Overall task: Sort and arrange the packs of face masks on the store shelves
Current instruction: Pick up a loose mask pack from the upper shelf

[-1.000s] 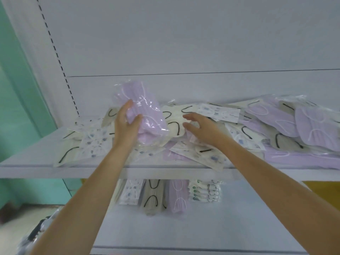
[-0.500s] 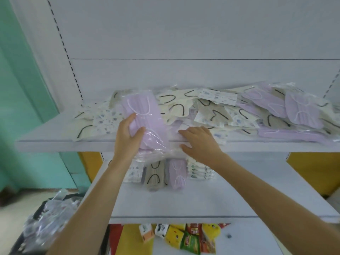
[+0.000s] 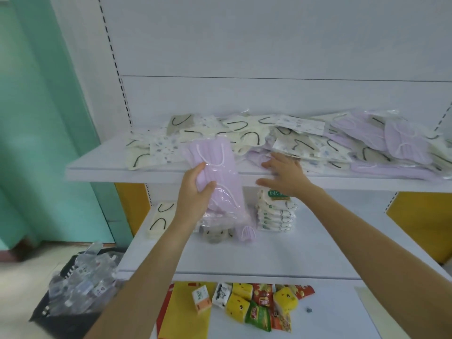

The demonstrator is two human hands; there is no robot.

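The fingers [image 3: 208, 187] of the left hand [image 3: 193, 195] are curled round a lilac pack [image 3: 216, 165] of masks, thumb on one long edge and the other fingers on the opposite one. The pack stands nearly upright in mid-frame, in front of the edge of the upper shelf [image 3: 97, 165], and touches neither shelf. Its clear wrapper hangs loose below the palm. The right hand [image 3: 285, 173] lies just to the right with its fingers spread and straight, gripping nothing. Its fingertips reach over the shelf lip toward the mixed heap [image 3: 293, 140] of cream, patterned and lilac packs, though I cannot tell whether they press on one.

The step in hand looks like sorting by colour — one lilac pack pulled from the heap, waiting to be filed. Low in the centre, on the lower shelf [image 3: 318, 248], small rows are started: a lilac stack [image 3: 245, 234] right under the held pack, white green-labelled packs [image 3: 276, 214] beside it, and a cream pack [image 3: 160, 217] further left. The next move probably calls for lowering the held pack onto the lilac stack, flat and squared with it — the slippery film could slide off. Most of the heap is unsorted, so the task seems early.
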